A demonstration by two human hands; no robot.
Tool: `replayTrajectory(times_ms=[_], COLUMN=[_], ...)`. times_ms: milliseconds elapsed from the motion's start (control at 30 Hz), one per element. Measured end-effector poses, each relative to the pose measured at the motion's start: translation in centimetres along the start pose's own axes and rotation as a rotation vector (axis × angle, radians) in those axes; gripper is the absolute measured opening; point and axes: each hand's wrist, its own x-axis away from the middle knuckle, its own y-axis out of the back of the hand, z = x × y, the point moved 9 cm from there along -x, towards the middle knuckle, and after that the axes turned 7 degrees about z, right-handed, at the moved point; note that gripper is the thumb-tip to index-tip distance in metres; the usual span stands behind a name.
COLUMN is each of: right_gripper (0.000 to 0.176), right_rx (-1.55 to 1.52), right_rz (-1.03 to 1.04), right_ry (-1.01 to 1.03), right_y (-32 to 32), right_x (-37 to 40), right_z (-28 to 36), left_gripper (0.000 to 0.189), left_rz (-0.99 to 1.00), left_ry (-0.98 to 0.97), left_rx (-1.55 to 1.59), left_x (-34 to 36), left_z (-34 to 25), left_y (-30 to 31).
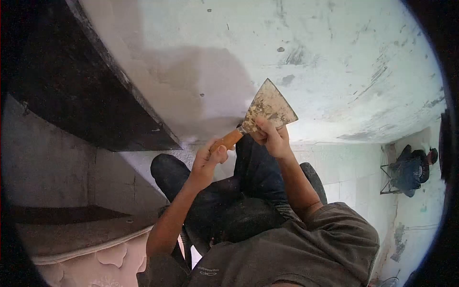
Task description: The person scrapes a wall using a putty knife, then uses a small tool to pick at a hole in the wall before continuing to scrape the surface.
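Where most of the view is filled by a pale, scuffed plaster surface (344, 57), a grey damp-looking patch (201, 81) is seen left of its middle. A dark slanted ledge (71, 86) is set along the left edge of that surface. Lower down, dark trousers (248, 191) and a grey shirt (296, 248) are seen, and a pink quilted mattress (110, 260) is shown at the bottom left. A dark bundle on a wire stand (406, 172) is placed well apart at the right, on pale tiles (349, 177). A rusty scraper (267, 107) is held flat against the plaster beside the grey patch. Its wooden handle (228, 139) is gripped by the closed left hand (210, 160), while the base of the blade is pinched by the right hand (272, 138).
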Motion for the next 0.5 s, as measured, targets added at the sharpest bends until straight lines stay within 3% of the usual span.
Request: replayTrajectory(times_ms=[67,133,200,267,333,367,400,500], right_gripper=[0.019,0.016,0.015,0.016,0.030,0.033,0.032,0.027], right_rx=[-0.018,0.071,0.166,0.130,0.442,0.418,0.544,0.402], right_rz=[0.050,0.048,0.090,-0.080,-0.294,-0.519,-0.516,-0.795], right_ry=[0.009,-0.209,-0.148,-0.015,0.345,0.407,0.524,0.717], right_y=[0.4,1.1,2.5,4.5,6.9,8.9,9.1,10.8], right_x=[0.2,0.6,0.7,0.6,0.5,1.1,0.8,0.8], right_z=[-0.1,-0.7,-0.1,2.3,7.6,9.2,12.7,17.9], left_gripper=[0.039,0.039,0.037,0.036,0.036,0.033,0.033,0.032], left_rz=[0.022,-0.032,-0.036,-0.031,-0.077,-0.057,-0.035,-0.084], left_ry=[0.025,0.059,0.027,-0.010,0.029,-0.002,-0.013,0.000], left_rx=[-0.008,0.068,0.030,-0.014,-0.076,-0.067,-0.067,-0.130], left_x=[0.1,0.0,-0.5,-0.9,-1.0,-1.2,-1.3,-1.3], left_z=[0.4,1.0,0.5,0.3,1.0,0.7,0.6,0.7], left_y=[0.0,0.2,-0.3,-0.3,0.7,0.7,0.7,1.0])
